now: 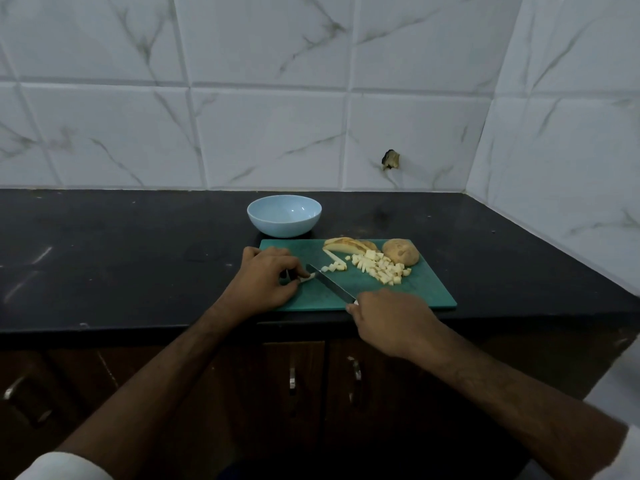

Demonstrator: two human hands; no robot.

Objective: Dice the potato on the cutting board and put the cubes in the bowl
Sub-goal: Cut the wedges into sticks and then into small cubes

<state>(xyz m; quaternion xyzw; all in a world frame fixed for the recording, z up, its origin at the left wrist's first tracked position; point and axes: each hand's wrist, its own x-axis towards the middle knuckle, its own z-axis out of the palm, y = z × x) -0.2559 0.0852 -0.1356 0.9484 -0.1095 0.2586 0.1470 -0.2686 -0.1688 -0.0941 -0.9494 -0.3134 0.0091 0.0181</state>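
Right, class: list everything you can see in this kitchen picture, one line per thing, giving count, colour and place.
Bowl: one, pale blue, on the counter behind the board, holding nothing.
Board: one, green, at the counter's front edge.
Cubes: a pile, pale yellow, middle of the board.
Slices: a few, skin on, board's far edge.
Potato: one piece, brown, board's far right.
Strip: one, pale, under the left fingertips.
Knife: one, steel blade, across the board.
Counter: one, black.
Cabinets: brown, below.
Left hand: holds the strip.
Right hand: grips the knife.
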